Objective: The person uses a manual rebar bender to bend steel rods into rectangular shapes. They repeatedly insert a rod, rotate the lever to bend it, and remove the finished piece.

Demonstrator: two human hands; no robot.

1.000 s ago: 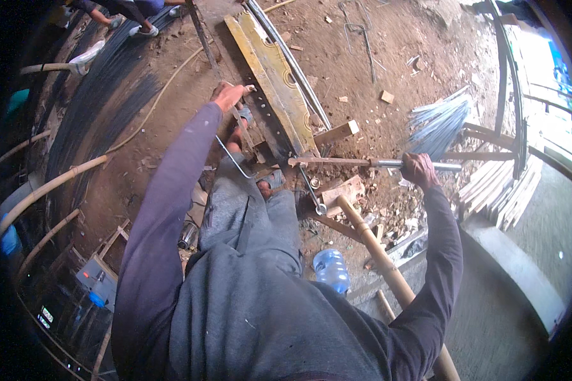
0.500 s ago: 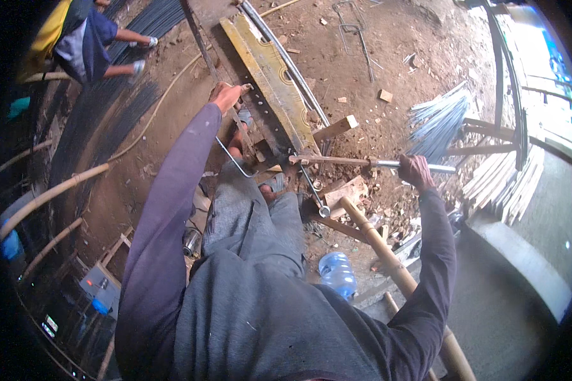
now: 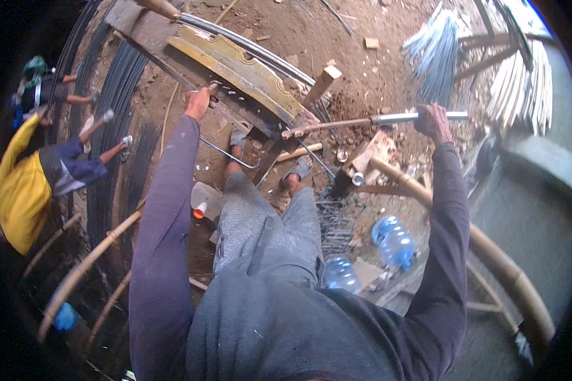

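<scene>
Location type: construction site, rod-working area. Identifying features: bare earth floor (image 3: pixel 362 76) scattered with wood scraps (image 3: pixel 372 43); long dark rods (image 3: pixel 103 165) laid in bundles; a splayed sheaf of grey rods (image 3: pixel 435 54); piled wooden strips (image 3: pixel 531 89); bamboo poles (image 3: pixel 511 273); a rough plank desk (image 3: pixel 254 113).

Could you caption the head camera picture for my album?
Right hand grips a metal tube; left hand near a weathered yellow board, two bluish bottles lower right.
</scene>
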